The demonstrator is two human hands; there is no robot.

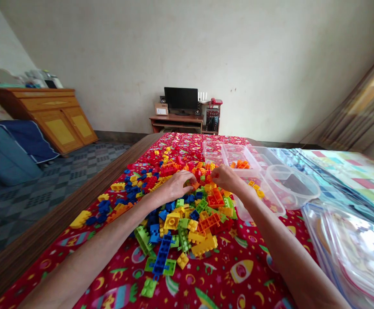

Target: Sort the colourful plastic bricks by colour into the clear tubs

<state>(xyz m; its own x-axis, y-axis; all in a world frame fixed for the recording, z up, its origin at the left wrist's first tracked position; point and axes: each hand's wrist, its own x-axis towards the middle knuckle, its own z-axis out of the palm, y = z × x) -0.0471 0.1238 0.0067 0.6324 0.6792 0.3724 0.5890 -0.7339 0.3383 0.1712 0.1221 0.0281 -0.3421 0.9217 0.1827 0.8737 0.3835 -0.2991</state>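
Note:
A mixed heap of plastic building bricks in blue, yellow, green, orange and red lies on a red patterned cloth. My left hand reaches over the heap's middle, fingers curled, with an orange brick at its fingertips. To its right, my right hand is closed over the orange and red bricks; what its fingers pinch, if anything, is hidden. Just beyond my right hand, a clear plastic box holds several orange bricks. Yellow pieces lie in a clear container beside my right forearm.
A round clear tub stands at the right. Clear lids are stacked at the near right. Loose yellow bricks lie toward the table's wooden left edge. A desk with a monitor stands against the far wall.

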